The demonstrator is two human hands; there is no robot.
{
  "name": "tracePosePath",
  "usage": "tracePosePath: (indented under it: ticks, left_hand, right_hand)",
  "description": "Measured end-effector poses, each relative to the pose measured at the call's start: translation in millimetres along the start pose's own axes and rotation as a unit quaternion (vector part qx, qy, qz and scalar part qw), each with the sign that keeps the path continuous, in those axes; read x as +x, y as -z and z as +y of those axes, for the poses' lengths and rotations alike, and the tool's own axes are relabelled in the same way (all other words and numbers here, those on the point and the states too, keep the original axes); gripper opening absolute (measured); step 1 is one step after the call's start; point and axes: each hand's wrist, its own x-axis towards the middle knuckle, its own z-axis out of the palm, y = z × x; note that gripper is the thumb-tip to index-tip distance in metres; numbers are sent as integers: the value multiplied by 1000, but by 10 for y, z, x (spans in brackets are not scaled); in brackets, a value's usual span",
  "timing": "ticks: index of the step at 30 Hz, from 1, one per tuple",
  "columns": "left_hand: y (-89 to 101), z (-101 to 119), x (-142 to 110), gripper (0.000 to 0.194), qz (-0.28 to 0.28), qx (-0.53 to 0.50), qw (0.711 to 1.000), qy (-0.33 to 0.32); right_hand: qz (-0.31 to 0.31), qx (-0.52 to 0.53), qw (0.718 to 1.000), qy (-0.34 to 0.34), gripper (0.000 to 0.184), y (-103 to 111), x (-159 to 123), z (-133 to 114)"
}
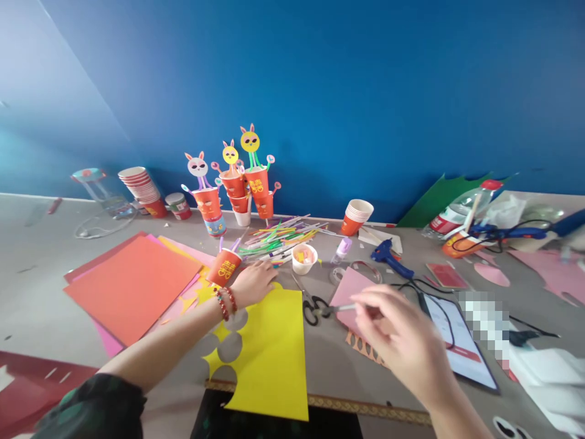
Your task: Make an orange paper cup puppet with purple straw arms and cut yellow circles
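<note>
My left hand (256,281), with red bead bracelets (222,303) at the wrist, lies palm down over the far edge of a yellow paper sheet (276,341), holding nothing that shows. The sheet's left side has round cut-outs. Beside that hand stands a red paper cup (223,267) with purple strips sticking out. My right hand (395,329), slightly blurred, pinches a thin pale pen-like stick (343,308) above pink paper (350,296). Black-handled scissors (315,310) lie between the hands. A small white tub (304,258) of coloured pieces stands past them.
Several cup figures with rabbit heads (250,141) stand against the blue wall, near a pile of coloured strips (283,238). Orange paper (132,286) lies left. On the right are a blue glue gun (392,257) with its cable, a tablet (461,344) and a plastic bottle (466,210).
</note>
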Motion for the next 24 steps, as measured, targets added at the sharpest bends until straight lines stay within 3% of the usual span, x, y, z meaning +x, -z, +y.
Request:
tracePosePath:
  ticks: [3,6,14,17,20,24]
  left_hand:
    - [-84,-36,59,13,-37,6,999,-6]
    - [-91,-57,67,13,-51,-1,999,0]
    - [-99,-131,143,11,-36,-82,996,22]
    - [-39,-138,183,10,10,-114,993,29]
    - [143,-85,160,12,89,-130,987,39]
    - [376,38,-80,7,140,-154,977,48]
  right_hand:
    - [-78,77,994,5,17,-154,-73,-97]
    - [-110,94,989,23,19,-315,-91,-154]
    - [-236,150,960,21,12,-731,-120,-95]
    - [-281,132,949,50,17,-885,-181,-38]
    - [-317,96,940,76,16,-970,-263,-21]
    - [-339,36,932,120,31,-1019,-368,-32]
